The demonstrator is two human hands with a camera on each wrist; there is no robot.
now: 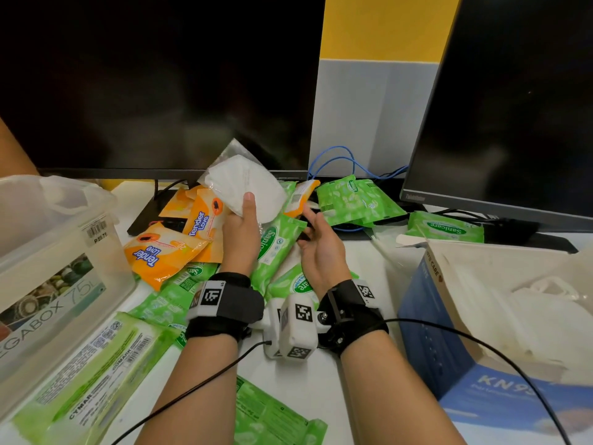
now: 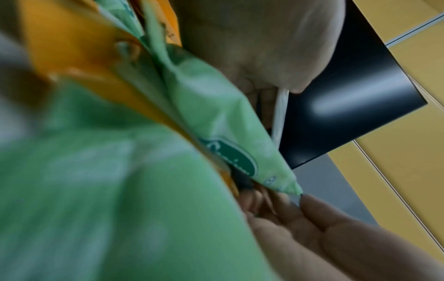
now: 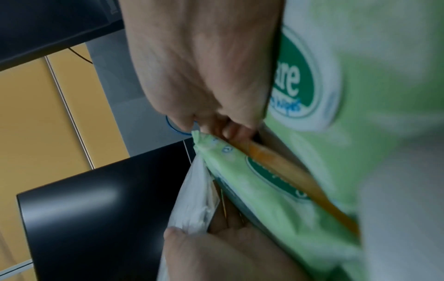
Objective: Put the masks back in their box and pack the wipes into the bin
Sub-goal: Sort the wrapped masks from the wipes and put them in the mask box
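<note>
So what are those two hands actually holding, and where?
The left hand grips a white folded mask in clear wrap by its lower edge. The right hand reaches into the packets; any hold is hidden.

Two dark monitors [image 1: 154,81] on a white desk [image 1: 321,380] — wall [image 1: 378,59] behind yellow up top, grey below.

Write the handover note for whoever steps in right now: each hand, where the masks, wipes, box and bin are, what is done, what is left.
Left hand: holds a wrapped white mask lifted above the pile.
Right hand: open, fingertips at the green and orange wipe packs in the middle, gripping nothing clearly.
Mask box: blue, open, at the right, with white masks already inside.
Bin: clear plastic, at the left; what it holds cannot be told.
Done: some masks are boxed.
Left: put the held mask in the box, then move the green and orange wipe packs scattered over the desk into the bin.
</note>
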